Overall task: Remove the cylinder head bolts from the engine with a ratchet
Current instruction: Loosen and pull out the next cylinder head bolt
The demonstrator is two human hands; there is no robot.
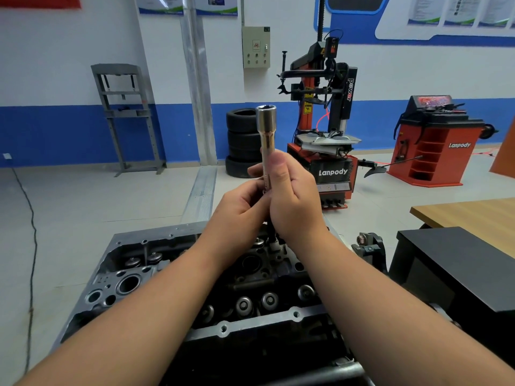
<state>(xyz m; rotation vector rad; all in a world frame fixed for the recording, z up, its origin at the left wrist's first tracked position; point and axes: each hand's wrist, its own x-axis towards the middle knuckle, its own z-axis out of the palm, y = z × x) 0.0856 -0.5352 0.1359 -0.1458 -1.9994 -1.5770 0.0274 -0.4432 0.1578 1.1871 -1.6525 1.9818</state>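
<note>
We hold the long socket extension [266, 140] upright at 12 o'clock above the cylinder head [172, 274], our right hand [292, 196] wrapped around its shaft and our left hand [239, 207] pinching its lower end. We judge the tool unseated; whether any bolts are out, we cannot tell.

Engine [156, 271] nearest, below both hands; socket tool [267, 135] upright above it. Tyre stack [242, 140] and tyre machine [326, 129] behind; desk [473, 213] right.
</note>
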